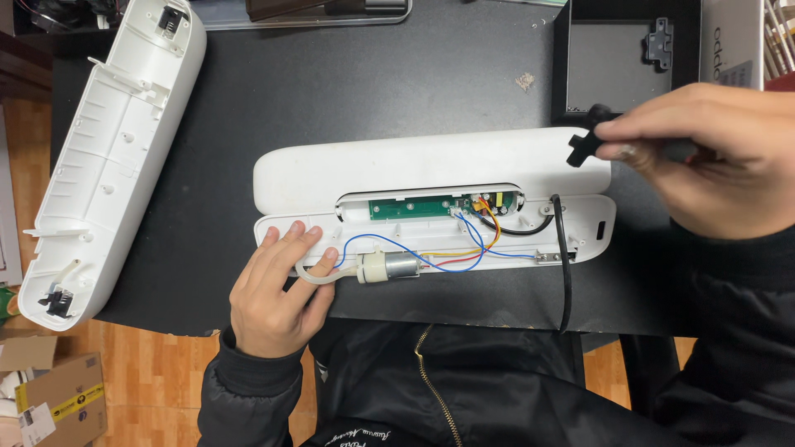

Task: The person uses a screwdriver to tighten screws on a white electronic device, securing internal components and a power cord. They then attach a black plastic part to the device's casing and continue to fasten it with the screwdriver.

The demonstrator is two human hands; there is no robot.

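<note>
L hand flat, fingers spread on open white casing mid-table by the pump, R hand pinching black clip at 2 o'clock, spare shell at 9, black tray at 1.

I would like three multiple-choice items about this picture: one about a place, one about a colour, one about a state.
1. Where does the separate white cover lie?
A. at the left edge of the black table
B. inside the black box
C. on the person's lap

2. Which colour is the thick cable that hangs over the near table edge?
A. blue
B. black
C. yellow

3. In what state is the white housing at the centre?
A. closed
B. wrapped in foil
C. open, with board and wires showing

Answers: 1 A, it rests on the far left, apart from the housing. 2 B, it is black; the thin wires are blue, red and yellow. 3 C, the green circuit board and small motor are exposed, and the left hand rests on it.
</note>
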